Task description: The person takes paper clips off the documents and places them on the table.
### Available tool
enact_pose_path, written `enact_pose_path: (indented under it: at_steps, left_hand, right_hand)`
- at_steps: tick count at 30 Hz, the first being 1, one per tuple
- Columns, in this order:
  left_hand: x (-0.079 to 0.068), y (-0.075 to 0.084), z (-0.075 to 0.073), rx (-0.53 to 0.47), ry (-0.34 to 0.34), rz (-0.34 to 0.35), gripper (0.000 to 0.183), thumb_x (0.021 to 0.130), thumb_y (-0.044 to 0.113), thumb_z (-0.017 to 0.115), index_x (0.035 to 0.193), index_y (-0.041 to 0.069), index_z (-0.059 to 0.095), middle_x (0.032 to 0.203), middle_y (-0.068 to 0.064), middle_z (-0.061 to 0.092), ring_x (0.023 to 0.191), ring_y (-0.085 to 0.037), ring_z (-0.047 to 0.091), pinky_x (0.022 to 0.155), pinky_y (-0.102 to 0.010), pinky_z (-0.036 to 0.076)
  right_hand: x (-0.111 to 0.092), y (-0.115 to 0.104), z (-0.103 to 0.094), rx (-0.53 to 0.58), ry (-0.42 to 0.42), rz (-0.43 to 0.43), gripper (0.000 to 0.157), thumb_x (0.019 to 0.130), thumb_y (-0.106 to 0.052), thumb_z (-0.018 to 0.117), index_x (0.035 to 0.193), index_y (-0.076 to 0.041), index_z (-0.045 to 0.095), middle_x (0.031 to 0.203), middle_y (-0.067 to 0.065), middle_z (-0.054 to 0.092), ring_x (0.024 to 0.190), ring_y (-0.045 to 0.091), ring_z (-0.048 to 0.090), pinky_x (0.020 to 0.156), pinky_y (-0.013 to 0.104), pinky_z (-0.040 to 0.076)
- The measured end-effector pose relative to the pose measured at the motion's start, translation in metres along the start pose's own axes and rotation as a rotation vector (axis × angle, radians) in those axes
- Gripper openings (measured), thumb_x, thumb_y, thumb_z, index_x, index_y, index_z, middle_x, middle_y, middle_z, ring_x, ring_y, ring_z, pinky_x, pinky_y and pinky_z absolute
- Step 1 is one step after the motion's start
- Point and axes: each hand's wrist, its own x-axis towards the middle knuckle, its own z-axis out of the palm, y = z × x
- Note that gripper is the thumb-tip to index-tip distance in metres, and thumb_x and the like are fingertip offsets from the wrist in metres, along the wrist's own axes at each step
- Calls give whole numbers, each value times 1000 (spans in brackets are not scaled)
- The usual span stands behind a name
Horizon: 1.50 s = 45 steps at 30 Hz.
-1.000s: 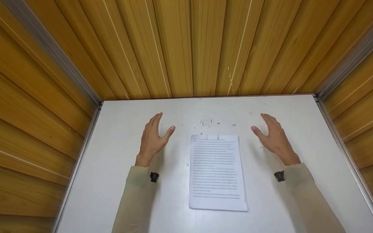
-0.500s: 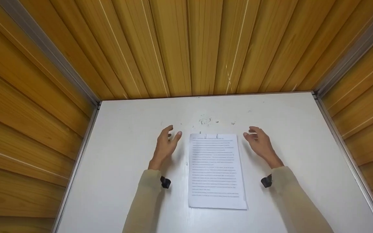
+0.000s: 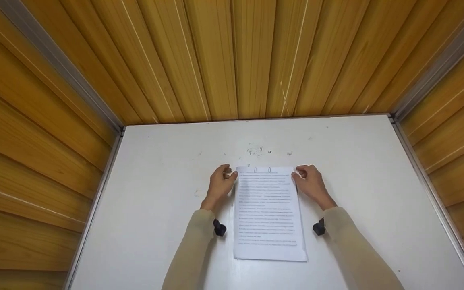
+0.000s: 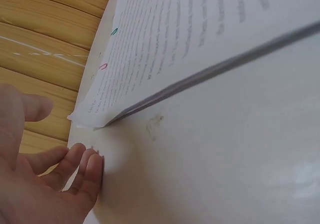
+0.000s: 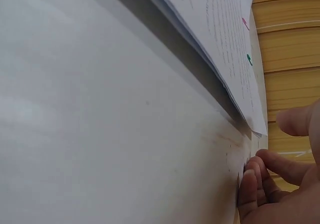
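Observation:
A stack of printed sheets (image 3: 266, 213) lies flat on the white table, text side up. Two paper clips sit along its far edge, a pink paper clip (image 4: 103, 66) and a green paper clip (image 4: 114, 31). My left hand (image 3: 220, 186) is at the stack's far left corner, thumb tip right at the paper's edge. In the left wrist view its fingers bend loosely near the tabletop, thumb apart from them. Mirroring it, my right hand (image 3: 311, 184) is at the far right corner, fingers bent low and thumb raised in the right wrist view. Neither hand grips the sheets.
The white table (image 3: 155, 169) has dark scuff marks (image 3: 255, 150) beyond the stack. Wood-patterned panels (image 3: 252, 60) rise behind and at both sides, with metal posts at the corners. Each wrist carries a small black device, such as the left wrist's camera (image 3: 219, 228).
Both hands have come inward and slightly nearer to the person, from wide apart to the far corners of the stack. Their fingers have bent more. The sheets have stayed in place.

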Motion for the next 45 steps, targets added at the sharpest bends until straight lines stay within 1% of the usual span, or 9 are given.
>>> enact_pose_path:
  at_steps: [4, 9, 15, 21, 25, 32, 40, 42, 45]
  left_hand:
    - [1, 3, 9, 80, 8, 22, 49, 104, 24, 68, 144, -4, 58, 129, -17, 65, 116, -29, 61, 104, -46, 52]
    - [3, 6, 16, 145, 39, 35, 40, 102, 22, 69, 134, -2, 67, 124, -18, 67, 118, -33, 62, 105, -48, 51]
    - [5, 8, 18, 158, 91, -28, 31, 103, 20, 68, 126, 0, 71, 117, -13, 69, 108, -28, 63, 98, -44, 54]
    - [6, 13, 14, 170, 80, -56, 22, 103, 17, 68, 120, 3, 71, 110, -10, 71, 99, -24, 64, 92, -41, 55]
    - [7, 15, 12, 151, 44, -79, 18, 103, 13, 67, 118, 4, 71, 108, -9, 73, 97, -22, 67, 90, -41, 57]
    - [8, 14, 8, 72, -6, -50, 16, 105, 11, 64, 116, 1, 70, 105, -12, 73, 92, -23, 69, 84, -38, 58]
    - [8, 9, 5, -11, -11, -48, 19, 108, 14, 59, 121, 1, 65, 119, -21, 77, 107, -29, 76, 96, -46, 60]
    - [7, 7, 5, -47, -14, -60, 22, 108, 14, 58, 124, 1, 64, 120, -21, 77, 106, -29, 76, 93, -44, 61]
    - [7, 3, 5, -98, -14, -83, 26, 108, 16, 59, 129, 3, 63, 119, -17, 77, 99, -24, 75, 79, -37, 61]
  right_hand:
    - [1, 0, 5, -23, 33, -5, 41, 107, -20, 62, 139, 6, 62, 124, 23, 58, 114, 35, 54, 100, 48, 46]
    - [2, -3, 9, -1, 68, 13, 37, 105, -19, 64, 132, 6, 65, 120, 23, 58, 111, 35, 53, 99, 48, 44]
    - [5, -8, 13, 10, 87, 30, 32, 104, -17, 65, 125, 7, 68, 115, 22, 61, 105, 32, 53, 93, 45, 43]
    - [9, -11, 13, 47, 72, 25, 25, 104, -13, 63, 120, 5, 67, 112, 20, 69, 102, 31, 62, 89, 38, 48]
    - [9, -11, 11, 53, 60, 27, 23, 104, -10, 62, 121, 4, 67, 112, 19, 71, 101, 30, 65, 88, 36, 50]
    - [8, -10, 8, 67, 48, 17, 19, 104, -7, 63, 120, 2, 68, 112, 20, 71, 102, 30, 67, 85, 33, 51]
    - [7, -11, 11, 131, 38, 21, 15, 103, -8, 65, 115, 0, 70, 110, 17, 72, 101, 27, 67, 84, 28, 51]
    - [8, -12, 11, 166, 39, 35, 15, 103, -9, 66, 115, -1, 70, 111, 16, 71, 102, 26, 67, 84, 27, 51]
    - [8, -13, 9, 214, 27, 54, 17, 105, -11, 65, 118, -2, 69, 115, 16, 70, 108, 27, 66, 84, 26, 51]
